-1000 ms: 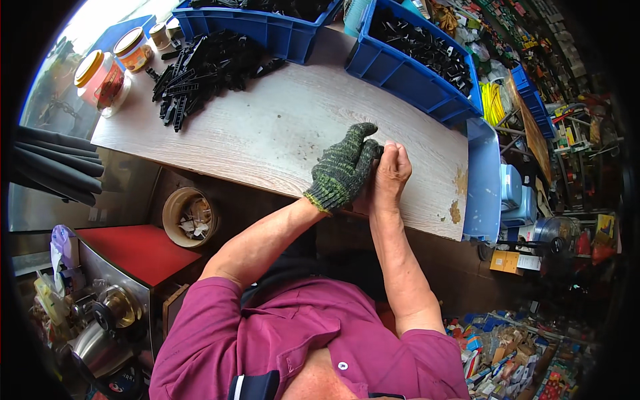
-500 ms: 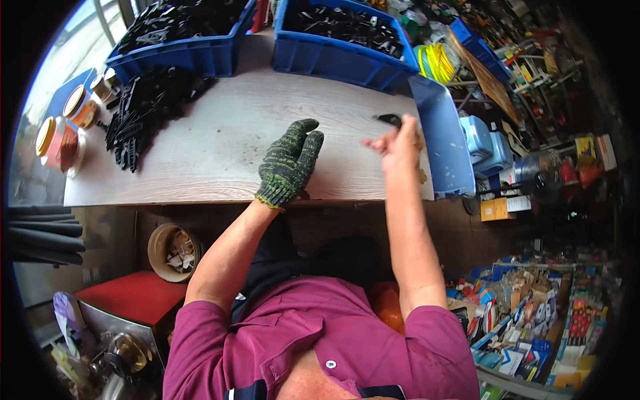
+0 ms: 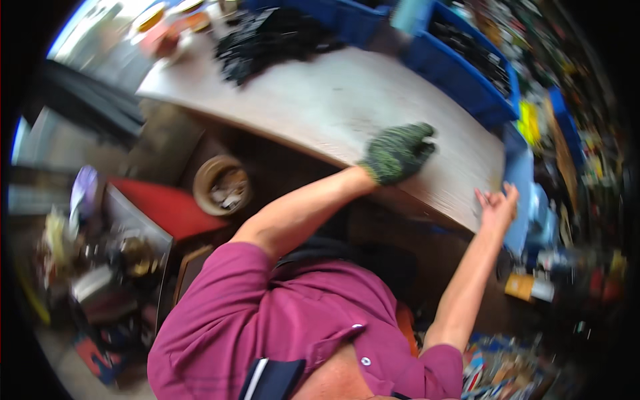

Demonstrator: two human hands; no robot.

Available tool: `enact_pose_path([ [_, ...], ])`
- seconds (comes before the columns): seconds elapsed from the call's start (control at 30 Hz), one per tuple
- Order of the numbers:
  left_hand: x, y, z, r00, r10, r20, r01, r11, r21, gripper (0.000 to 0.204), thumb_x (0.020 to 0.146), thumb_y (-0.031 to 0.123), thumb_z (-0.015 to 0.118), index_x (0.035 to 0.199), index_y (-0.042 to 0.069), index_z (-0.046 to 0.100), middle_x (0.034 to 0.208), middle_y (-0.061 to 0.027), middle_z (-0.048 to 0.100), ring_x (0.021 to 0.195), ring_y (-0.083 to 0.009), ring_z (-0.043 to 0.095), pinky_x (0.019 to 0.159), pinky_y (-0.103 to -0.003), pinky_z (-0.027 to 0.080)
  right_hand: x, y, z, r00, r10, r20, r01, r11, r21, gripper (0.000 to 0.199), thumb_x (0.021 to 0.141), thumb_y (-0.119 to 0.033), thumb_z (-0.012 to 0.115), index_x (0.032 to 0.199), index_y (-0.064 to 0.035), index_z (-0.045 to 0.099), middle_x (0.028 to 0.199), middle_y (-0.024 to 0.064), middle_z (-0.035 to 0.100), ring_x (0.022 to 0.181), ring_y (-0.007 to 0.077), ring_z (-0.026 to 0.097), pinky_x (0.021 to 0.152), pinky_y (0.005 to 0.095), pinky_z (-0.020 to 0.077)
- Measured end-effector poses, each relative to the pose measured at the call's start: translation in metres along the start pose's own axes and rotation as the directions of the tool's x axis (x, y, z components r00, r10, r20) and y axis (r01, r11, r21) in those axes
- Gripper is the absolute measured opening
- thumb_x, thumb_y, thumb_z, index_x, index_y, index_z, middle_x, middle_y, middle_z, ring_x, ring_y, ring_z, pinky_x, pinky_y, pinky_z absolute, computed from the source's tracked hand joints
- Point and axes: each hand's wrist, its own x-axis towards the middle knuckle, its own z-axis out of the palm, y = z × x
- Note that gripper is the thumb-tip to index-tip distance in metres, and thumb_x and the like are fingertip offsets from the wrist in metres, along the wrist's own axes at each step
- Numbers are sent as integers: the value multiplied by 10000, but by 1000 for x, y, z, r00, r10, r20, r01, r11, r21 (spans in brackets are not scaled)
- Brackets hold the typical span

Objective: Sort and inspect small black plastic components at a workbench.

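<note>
My left hand (image 3: 400, 153), in a green and black knitted glove, is over the table (image 3: 313, 100) near its front edge. Its fingers curl toward the thumb, and whatever they may hold is hidden. My bare right hand (image 3: 498, 208) is at the table's right end, beside a light blue bin (image 3: 519, 163). Its fingers are spread, with nothing visible between them. A heap of black plastic pieces (image 3: 267, 43) lies at the far left of the table. Motion blurs much of the view.
A blue crate (image 3: 460, 80) of black parts stands at the table's back right, another blue crate (image 3: 347, 20) left of it. Jars (image 3: 160, 40) stand at the far left corner. Below the table's front edge is a round bin (image 3: 223, 185) with scraps, beside a red-topped cabinet (image 3: 163, 208).
The view has swung, so the table now slants down to the right. The black piece seen by my right hand no longer shows, and that hand's fingers are spread. My gloved fingers look more curled.
</note>
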Motion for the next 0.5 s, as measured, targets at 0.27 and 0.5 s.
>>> enact_pose_path([
  [0.27, -6, 14, -13, 990, -138, 32, 140, 985, -96, 246, 855, 242, 673, 1034, 74, 661, 940, -163, 680, 864, -377, 653, 779, -480, 519, -12, 27, 17, 987, 78, 138, -71, 996, -57, 350, 896, -257, 661, 1109, -1, 553, 510, 70, 388, 493, 236, 505, 772, 535, 601],
  [0.5, -73, 42, -98, 966, -228, 122, 249, 948, -200, 251, 875, 240, 692, 1084, 105, 658, 953, -142, 687, 870, -337, 672, 747, -426, 540, -16, 33, 42, 965, 124, 229, -111, 991, -68, 314, 896, -208, 647, 1109, 0, 549, 496, 77, 402, 495, 232, 518, 795, 533, 596],
])
